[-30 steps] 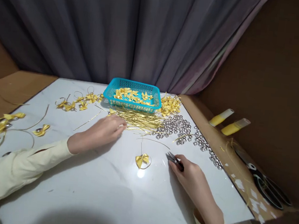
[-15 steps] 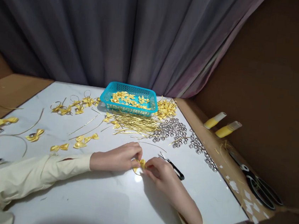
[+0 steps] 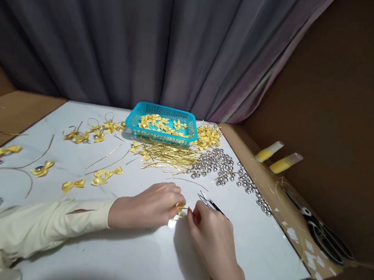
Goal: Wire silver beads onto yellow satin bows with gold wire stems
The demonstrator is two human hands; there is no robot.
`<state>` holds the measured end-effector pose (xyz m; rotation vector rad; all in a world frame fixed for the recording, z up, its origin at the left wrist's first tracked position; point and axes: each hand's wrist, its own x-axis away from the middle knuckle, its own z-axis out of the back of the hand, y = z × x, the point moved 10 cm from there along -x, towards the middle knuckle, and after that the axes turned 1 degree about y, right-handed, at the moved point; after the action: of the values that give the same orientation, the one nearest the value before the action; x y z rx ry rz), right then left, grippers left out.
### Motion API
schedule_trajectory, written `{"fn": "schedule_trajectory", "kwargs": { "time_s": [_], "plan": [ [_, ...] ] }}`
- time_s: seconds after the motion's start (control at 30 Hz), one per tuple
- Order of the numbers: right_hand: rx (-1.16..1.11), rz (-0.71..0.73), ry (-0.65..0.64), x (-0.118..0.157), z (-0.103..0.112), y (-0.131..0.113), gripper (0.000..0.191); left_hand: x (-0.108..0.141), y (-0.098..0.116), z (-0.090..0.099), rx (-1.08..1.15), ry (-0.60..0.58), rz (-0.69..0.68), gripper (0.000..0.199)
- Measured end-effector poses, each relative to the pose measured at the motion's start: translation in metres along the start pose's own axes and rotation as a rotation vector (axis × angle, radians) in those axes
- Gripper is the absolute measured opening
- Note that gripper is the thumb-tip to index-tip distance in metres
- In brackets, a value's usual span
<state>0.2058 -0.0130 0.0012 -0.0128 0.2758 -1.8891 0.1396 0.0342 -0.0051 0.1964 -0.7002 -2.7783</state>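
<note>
My left hand is closed in a pinch on a small yellow ribbon bow, most of it hidden behind the fingers. Close by on the right, my right hand pinches the end of a thin gold cord that runs out from the bow. Both hands are low over the white tabletop. Just behind the right hand lie small black-handled thread snips, partly covered by it.
A blue basket holds yellow bows. Near it lie gold cords, a bow pile and silver beads. Bows with cords are at left. Large scissors and two yellow tubes lie on cardboard at right.
My left hand has rolled over the bow, hiding more of it. The right hand has turned and drawn slightly right, with the cord stretched between the hands.
</note>
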Motion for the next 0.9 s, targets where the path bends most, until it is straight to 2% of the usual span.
{"fn": "schedule_trajectory", "kwargs": {
  "time_s": [0.13, 0.2, 0.27, 0.37, 0.43, 0.5, 0.6, 0.67, 0.73, 0.83, 0.9],
  "plan": [
    [0.131, -0.013, 0.113, 0.003, 0.003, -0.008, 0.019, 0.005, 0.011, 0.006, -0.152, 0.071, -0.022, 0.018],
    [0.106, -0.011, 0.163, 0.004, 0.005, -0.009, 0.017, 0.005, 0.012, 0.009, -0.153, 0.089, -0.005, 0.016],
    [-0.004, -0.012, 0.181, 0.003, 0.005, -0.007, 0.014, 0.003, 0.01, 0.007, -0.085, 0.055, 0.027, 0.016],
    [-0.36, -0.043, 0.148, 0.0, 0.001, 0.004, 0.005, 0.001, 0.002, 0.0, 0.135, -0.05, 0.094, 0.016],
    [-0.648, -0.099, 0.123, -0.004, -0.001, 0.014, 0.008, 0.0, -0.002, -0.003, 0.321, -0.112, 0.102, 0.022],
    [-0.923, -0.195, 0.072, -0.007, -0.008, 0.024, 0.015, 0.0, 0.0, -0.002, 0.479, -0.148, 0.032, 0.026],
    [-1.225, -0.321, -0.081, -0.008, -0.021, 0.027, 0.025, 0.002, 0.007, 0.001, 0.607, -0.172, -0.113, 0.016],
    [-1.338, -0.341, -0.18, -0.006, -0.024, 0.02, 0.029, 0.001, 0.006, -0.003, 0.699, -0.194, -0.116, 0.032],
    [-1.429, -0.324, -0.248, -0.005, -0.023, 0.012, 0.031, -0.001, 0.008, -0.01, 0.883, -0.233, -0.089, 0.046],
    [-1.531, -0.296, -0.284, -0.004, -0.021, 0.005, 0.03, -0.001, 0.016, -0.02, 1.195, -0.308, -0.079, 0.046],
    [-1.535, -0.302, -0.249, -0.005, -0.02, 0.009, 0.028, -0.001, 0.017, -0.026, 1.283, -0.339, -0.049, 0.043]
  ]
}}
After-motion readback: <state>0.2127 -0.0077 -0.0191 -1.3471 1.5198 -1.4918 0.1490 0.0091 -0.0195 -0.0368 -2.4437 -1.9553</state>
